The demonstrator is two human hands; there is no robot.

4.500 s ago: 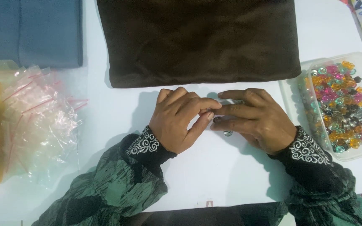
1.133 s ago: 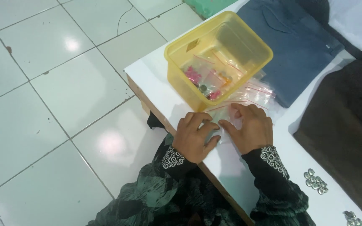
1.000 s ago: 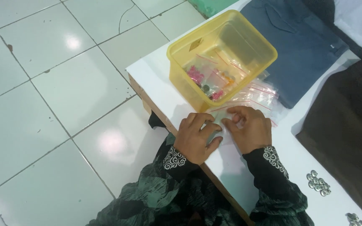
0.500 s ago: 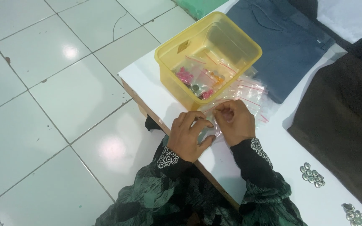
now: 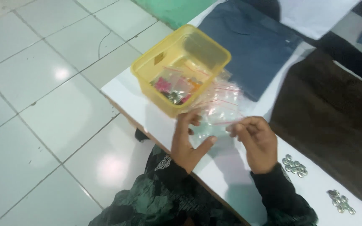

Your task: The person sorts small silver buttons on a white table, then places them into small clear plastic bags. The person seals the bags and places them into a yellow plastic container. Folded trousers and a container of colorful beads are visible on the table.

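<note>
a person's left hand [image 5: 188, 141] and right hand [image 5: 254, 141] lift a small clear zip bag [image 5: 211, 127] just above the near edge of a white table [image 5: 130, 94], between the two hands. the bag's long axis runs roughly across the view from hand to hand, its red-striped seal edge toward the right hand; which way its mouth faces cannot be told. it looks thin, see-through and crinkled, and any contents are too blurred to make out. the left hand is open, fingers spread and thumb out, its fingertips touching the bag's left side; the right hand pinches the bag's top right edge between thumb and fingers. just beyond lies a loose heap of clear zip bags [image 5: 225, 98] with red seal lines, touching a yellow plastic tub [image 5: 147, 73] holding more small bags with pink and dark contents. a blue folded cloth [image 5: 252, 46] and a brown cloth [image 5: 332, 121] lie farther back; two clusters of silvery studs [image 5: 295, 165] sit near the right wrist.
</note>
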